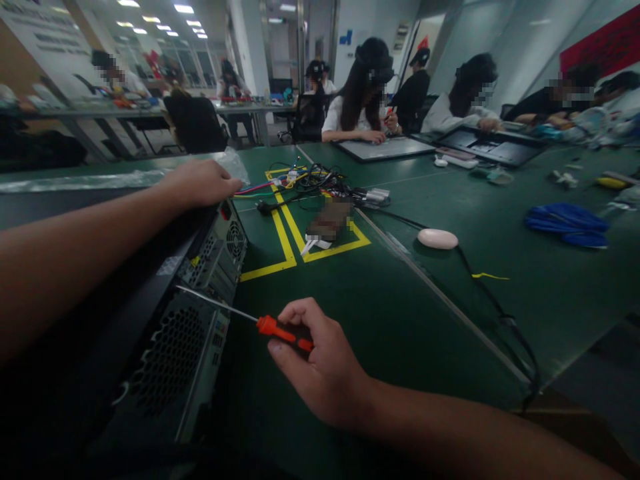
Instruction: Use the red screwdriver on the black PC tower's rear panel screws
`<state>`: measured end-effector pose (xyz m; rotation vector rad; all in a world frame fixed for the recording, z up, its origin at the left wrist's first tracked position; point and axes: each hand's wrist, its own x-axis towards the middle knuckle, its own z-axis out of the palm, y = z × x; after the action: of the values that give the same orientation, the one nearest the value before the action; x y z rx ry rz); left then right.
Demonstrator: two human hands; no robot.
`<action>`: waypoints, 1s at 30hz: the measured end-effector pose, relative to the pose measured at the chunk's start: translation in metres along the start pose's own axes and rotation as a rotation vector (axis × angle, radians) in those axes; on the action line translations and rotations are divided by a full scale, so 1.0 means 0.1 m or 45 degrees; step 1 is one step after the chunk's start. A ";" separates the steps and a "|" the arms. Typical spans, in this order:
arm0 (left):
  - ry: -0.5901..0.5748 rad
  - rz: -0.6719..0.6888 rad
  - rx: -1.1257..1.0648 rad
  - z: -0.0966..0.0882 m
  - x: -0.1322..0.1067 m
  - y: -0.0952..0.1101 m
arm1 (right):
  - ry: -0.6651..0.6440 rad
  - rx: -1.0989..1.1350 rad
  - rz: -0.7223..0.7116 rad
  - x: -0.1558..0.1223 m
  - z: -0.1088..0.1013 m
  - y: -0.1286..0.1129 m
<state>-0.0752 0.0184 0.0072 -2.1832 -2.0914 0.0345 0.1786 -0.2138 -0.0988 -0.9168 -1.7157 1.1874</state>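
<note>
Tight right grip (320, 365) (round screwdriver (273, 327))

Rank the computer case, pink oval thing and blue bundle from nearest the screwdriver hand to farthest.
1. Computer case, just left of the right hand gripping the screwdriver.
2. Pink oval thing, up and right.
3. Blue bundle, far right.

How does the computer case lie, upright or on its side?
On its side: the computer case lies low along the table, left hand on top, right hand holding a screwdriver to its rear.
</note>
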 end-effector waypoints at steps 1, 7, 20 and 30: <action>-0.001 -0.003 0.001 0.00 0.00 0.00 | -0.004 -0.001 0.010 0.00 0.00 0.01; 0.000 0.000 0.022 0.01 0.02 -0.01 | -0.017 0.004 0.042 -0.01 0.01 -0.01; 0.028 -0.016 0.001 0.03 0.03 -0.02 | -0.030 0.009 0.077 0.00 0.00 -0.03; -0.001 -0.013 -0.018 0.00 0.01 -0.02 | -0.042 -0.005 0.107 0.01 -0.01 -0.07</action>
<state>-0.0770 0.0190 0.0071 -2.1805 -2.1092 0.0198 0.1790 -0.2147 -0.0918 -0.9852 -1.7206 1.2609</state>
